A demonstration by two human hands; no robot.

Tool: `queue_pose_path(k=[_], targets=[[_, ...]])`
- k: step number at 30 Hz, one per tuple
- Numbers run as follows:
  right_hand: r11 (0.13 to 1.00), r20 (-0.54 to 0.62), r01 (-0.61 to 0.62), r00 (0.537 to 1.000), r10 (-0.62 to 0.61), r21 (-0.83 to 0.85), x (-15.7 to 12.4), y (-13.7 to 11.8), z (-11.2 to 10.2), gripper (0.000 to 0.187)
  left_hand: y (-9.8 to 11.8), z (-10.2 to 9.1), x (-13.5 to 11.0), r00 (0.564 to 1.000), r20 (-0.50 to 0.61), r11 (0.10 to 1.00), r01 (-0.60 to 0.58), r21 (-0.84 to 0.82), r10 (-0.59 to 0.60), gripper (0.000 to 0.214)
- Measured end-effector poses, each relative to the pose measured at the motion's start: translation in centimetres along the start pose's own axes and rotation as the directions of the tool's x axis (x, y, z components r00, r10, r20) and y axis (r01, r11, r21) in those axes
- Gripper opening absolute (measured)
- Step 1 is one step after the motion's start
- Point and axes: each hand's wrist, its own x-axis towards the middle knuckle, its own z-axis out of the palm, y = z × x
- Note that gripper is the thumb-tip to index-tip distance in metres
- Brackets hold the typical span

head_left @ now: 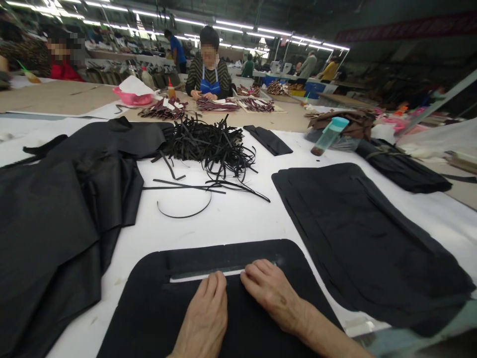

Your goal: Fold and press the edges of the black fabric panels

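Observation:
A black leather-like panel (pixel 149 303) with rounded corners lies flat in front of me. A long narrow slot near its far edge shows the white tabletop beneath. My left hand (pixel 207 311) is closed at the slot's near edge, fingertips curled over it and pressed together. Beside it, to the right, my right hand (pixel 274 293) pinches the same edge near the slot's right end. Both thumbs are mostly hidden from view. A dull, darker strip runs along the slot's far side.
Black sheets (pixel 44 238) are heaped at left, and a stack of black panels (pixel 357 233) lies at right. Beyond are a pile of thin black strips (pixel 208 144), small black pieces (pixel 269 140) and a teal-capped bottle (pixel 330 136). A co-worker (pixel 209 69) sits across the table.

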Motion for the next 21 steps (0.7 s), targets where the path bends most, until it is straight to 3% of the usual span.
queue_pose_path(k=[3, 10, 13, 17, 21], targets=[[1.0, -0.004, 0.024, 1.0, -0.024, -0.009, 0.0, 0.2, 0.2, 0.014, 0.5, -0.2, 0.7, 0.998, 0.067, 1.0, -0.016, -0.009, 0.017, 0.042], [1.0, 0.04, 0.025, 0.999, -0.024, -0.008, -1.6, 1.7, -0.8, 0.015, 1.2, -1.8, 1.8, 0.98, 0.187, 0.992, 0.089, -0.089, -0.071, 0.045], [0.999, 0.048, 0.019, 0.999, -0.017, -0.035, -2.1, 2.2, -1.1, 0.015, 1.7, -1.4, 2.1, 0.988, 0.136, 0.992, 0.092, -0.091, -0.08, 0.042], [0.999, 0.054, -0.007, 0.999, 0.01, -0.052, -2.4, 2.5, -1.3, 0.013, 2.2, -0.2, 2.6, 0.999, 0.001, 0.995, -0.047, -0.091, 0.048, 0.038], [0.987, 0.081, -0.147, 0.987, 0.142, 0.065, -2.5, 2.6, -1.9, 0.01, 2.2, -0.1, 2.9, 0.998, 0.034, 0.99, -0.046, -0.13, 0.05, 0.042]])
